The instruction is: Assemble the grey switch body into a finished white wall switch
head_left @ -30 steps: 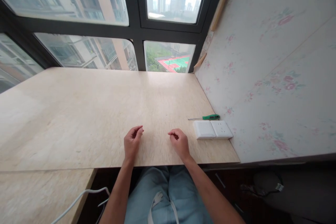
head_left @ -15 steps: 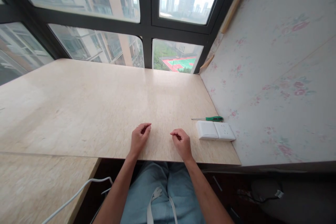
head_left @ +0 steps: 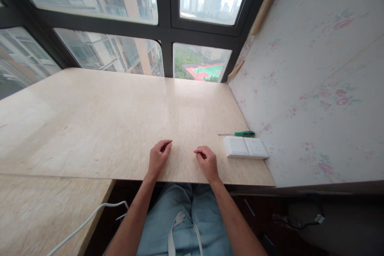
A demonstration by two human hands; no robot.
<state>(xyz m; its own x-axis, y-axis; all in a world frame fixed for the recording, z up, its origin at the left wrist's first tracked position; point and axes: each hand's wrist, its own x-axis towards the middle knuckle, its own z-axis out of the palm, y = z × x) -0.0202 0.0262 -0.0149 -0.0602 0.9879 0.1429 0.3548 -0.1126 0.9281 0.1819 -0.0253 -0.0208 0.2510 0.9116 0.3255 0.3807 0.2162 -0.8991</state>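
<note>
My left hand (head_left: 159,158) rests on the pale wooden tabletop (head_left: 105,120) near its front edge, fingers loosely curled with nothing visible in them. My right hand (head_left: 206,161) lies a short way to its right, curled the same way and holding nothing. To the right of that hand, apart from it, lie two white wall plates side by side: a switch (head_left: 235,146) and a socket (head_left: 255,147). Just behind them a green-handled screwdriver (head_left: 238,133) lies with its shaft pointing left.
A floral-papered wall (head_left: 315,88) bounds the table on the right. Dark-framed windows (head_left: 165,32) run along the back. A lower wooden surface (head_left: 39,212) sits at front left, with a white cable (head_left: 87,224) hanging beside it. My jeans-clad legs (head_left: 180,224) are under the table edge.
The view has shifted slightly. Both hands stay curled in about the same place on the table; the switch, socket and screwdriver have not moved.
</note>
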